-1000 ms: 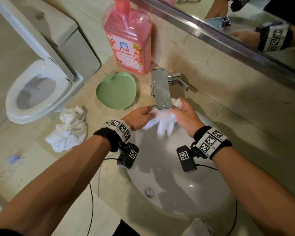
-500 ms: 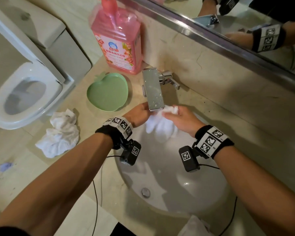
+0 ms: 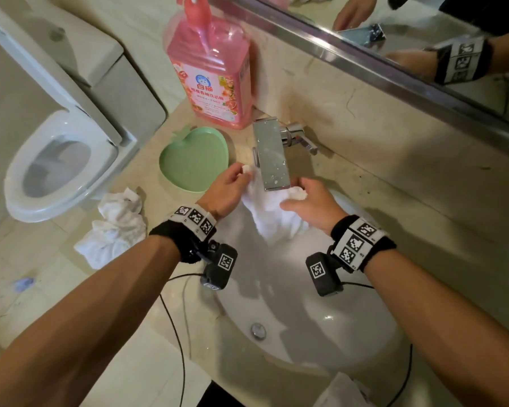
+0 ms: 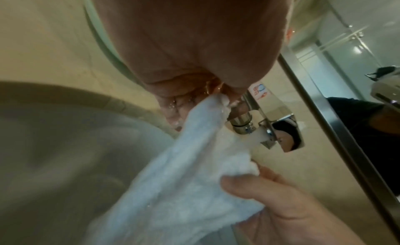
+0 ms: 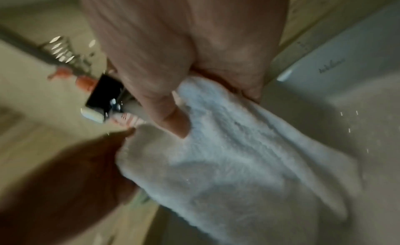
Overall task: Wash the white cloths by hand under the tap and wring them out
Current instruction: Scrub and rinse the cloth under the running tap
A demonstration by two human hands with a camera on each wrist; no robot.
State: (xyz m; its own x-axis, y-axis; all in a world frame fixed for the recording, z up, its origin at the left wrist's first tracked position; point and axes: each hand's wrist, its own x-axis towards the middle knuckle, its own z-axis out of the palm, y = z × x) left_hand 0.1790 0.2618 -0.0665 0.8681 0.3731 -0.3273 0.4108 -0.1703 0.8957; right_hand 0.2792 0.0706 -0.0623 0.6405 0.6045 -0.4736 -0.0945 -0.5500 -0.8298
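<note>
White cloth (image 3: pixel 272 214) is stretched out right under the chrome tap (image 3: pixel 272 155), over the back part of the white sink (image 3: pixel 321 327). Left hand (image 3: pixel 228 190) has one top corner pinched between thumb and fingers, with a little nub of fabric poking out past the fingertips. Right hand (image 3: pixel 312 202) has the other corner bunched up in curled fingers, thumb pressed across the front of the fabric. The rest of it just hangs down between the two hands into the basin. From the left wrist view you can see water coming out of the spout and hitting the top edge of the cloth (image 4: pixel 184 176), and the fingers there look wet. Right wrist view is pretty blurry, but the cloth (image 5: pixel 233 156) is clearly gripped, with a few droplets flying around.

Further out on the beige desk (image 3: pixel 379 183): a second white cloth (image 3: pixel 115 227) lying crumpled at the left edge, well apart from the sink, a green apple-shaped dish (image 3: pixel 194 158) just left of the tap, and a big pink soap bottle (image 3: pixel 212 74) standing behind that against the wall. Mirror (image 3: pixel 423 33) runs along the back, toilet (image 3: pixel 59 160) sits off to the left.
</note>
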